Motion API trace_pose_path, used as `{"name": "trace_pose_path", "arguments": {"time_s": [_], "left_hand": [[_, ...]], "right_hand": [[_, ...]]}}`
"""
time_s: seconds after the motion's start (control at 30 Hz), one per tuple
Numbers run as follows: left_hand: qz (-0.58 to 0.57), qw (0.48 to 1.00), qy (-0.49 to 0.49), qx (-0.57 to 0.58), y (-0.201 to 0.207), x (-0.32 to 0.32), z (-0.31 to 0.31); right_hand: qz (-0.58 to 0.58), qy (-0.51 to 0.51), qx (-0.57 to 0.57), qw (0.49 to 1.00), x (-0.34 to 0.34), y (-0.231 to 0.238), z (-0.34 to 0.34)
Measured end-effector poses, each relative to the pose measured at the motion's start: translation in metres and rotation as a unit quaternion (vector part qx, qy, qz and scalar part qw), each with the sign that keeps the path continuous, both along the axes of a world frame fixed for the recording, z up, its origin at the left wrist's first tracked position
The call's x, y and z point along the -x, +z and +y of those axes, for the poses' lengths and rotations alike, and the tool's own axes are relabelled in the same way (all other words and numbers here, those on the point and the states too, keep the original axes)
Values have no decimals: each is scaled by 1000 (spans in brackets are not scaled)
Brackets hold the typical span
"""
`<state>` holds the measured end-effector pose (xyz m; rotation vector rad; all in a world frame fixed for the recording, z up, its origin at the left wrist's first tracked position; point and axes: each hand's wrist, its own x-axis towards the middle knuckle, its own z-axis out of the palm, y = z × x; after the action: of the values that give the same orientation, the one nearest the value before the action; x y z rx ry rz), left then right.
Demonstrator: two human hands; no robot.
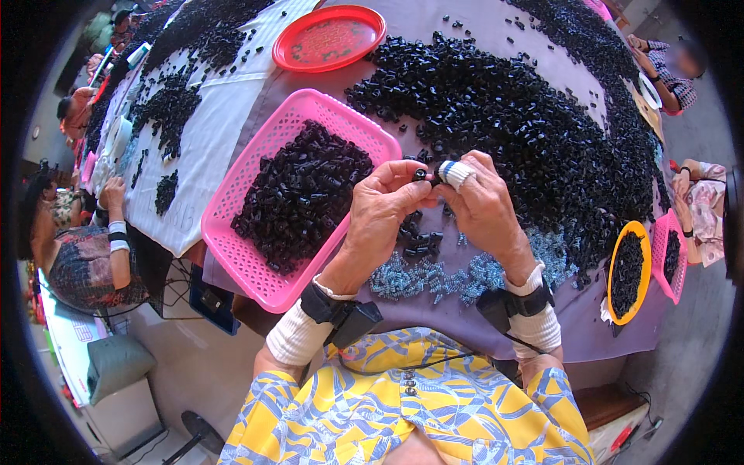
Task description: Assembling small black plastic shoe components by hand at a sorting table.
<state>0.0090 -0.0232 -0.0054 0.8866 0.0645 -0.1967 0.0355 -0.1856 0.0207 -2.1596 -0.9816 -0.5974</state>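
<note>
My left hand [380, 205] pinches a small black hollow plastic piece [419, 175] between thumb and fingertips, its round opening showing. Close against it, my right hand [482, 203] has its fingertips pressed together on a dark bit, mostly hidden, that I cannot make out. A white finger sleeve with dark stripes [456, 173] covers one right finger. Below the hands lie a few loose black pieces [421, 246] and a strip of small pale blue, spring-like coils [473, 277]. Left of my left hand stands a pink basket [225, 213] holding many black pieces [302, 194].
A big heap of black pieces [496, 101] spreads over the cloth-covered table beyond my hands. A red tray [329, 39] lies at the far side. Yellow [612, 291] and pink [671, 291] baskets stand at right. Other people sit on both sides.
</note>
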Motion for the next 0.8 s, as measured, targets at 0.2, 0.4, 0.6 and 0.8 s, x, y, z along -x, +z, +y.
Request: {"name": "trace_pose_path", "arguments": {"time_s": [0.2,0.4,0.6,0.8], "left_hand": [[6,1000,-12,-2,4,0,0],[-22,997,3,-73,6,3,-2],[-51,991,17,-119,7,4,-4],[-61,986,22,-153,5,3,-4]], "right_hand": [[58,-8,-73,996,2,3,-5],[2,-26,-49,998,-3,11,-7],[-52,-10,-16,998,-5,8,-4],[-38,2,3,999,-3,10,-4]]}}
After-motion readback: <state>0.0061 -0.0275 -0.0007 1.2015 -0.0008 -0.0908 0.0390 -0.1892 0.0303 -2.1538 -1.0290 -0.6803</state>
